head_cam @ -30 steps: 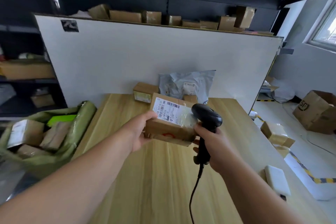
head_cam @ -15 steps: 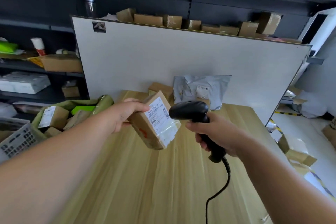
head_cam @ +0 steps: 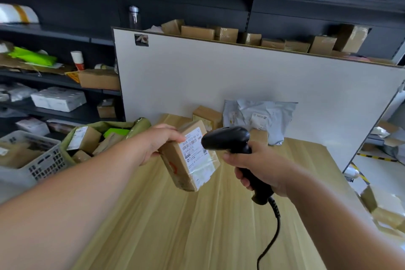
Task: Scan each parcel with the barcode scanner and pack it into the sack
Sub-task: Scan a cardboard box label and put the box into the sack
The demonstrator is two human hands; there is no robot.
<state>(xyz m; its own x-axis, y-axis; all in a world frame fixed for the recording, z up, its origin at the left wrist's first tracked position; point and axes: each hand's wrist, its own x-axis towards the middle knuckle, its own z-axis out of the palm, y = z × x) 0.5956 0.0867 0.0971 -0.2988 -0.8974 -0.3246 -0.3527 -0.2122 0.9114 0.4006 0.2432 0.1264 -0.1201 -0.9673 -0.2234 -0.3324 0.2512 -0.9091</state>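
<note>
Up above the wooden table (head_cam: 179, 226), the left hand (head_cam: 156, 141) grips a tilted brown box (head_cam: 188, 155), its white label facing the scanner (head_cam: 228, 140), which the right hand (head_cam: 260, 166) clasps by the handle. Bare tabletop lies beneath them. The open green sack (head_cam: 140, 123) sits just off the table's left edge, part-filled with parcels.

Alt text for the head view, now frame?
A person's left hand holds a taped cardboard parcel above a wooden table, label facing the black corded barcode scanner gripped in the right hand. A green sack holding parcels sits left of the table; a grey poly mailer leans on a white board behind.
</note>
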